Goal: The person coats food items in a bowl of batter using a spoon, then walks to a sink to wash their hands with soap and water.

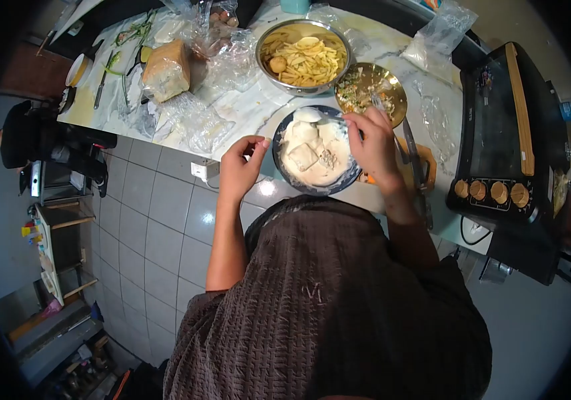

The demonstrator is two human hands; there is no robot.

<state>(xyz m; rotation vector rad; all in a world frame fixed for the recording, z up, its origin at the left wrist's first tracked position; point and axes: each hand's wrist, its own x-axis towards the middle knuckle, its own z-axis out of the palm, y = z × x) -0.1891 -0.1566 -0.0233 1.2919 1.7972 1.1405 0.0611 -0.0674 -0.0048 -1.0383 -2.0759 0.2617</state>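
A dark blue bowl stands close in front of me at the counter's edge. It holds a thick white creamy mixture with several coated pieces in it. My right hand is over the bowl's right rim, its fingers closed on the handle of a metal spoon. The spoon's head, covered in white, is at the far side of the bowl. Just off the left rim is my left hand, fingers curled and thumb against the index finger. A whitish smear shows at its fingertips; anything between them is too small to make out.
Behind the bowl stand a steel bowl of cut potatoes and a gold plate with chopped food and a fork. Bread and plastic wrap lie left. Knives rest right, beside a black oven. Another person is far left.
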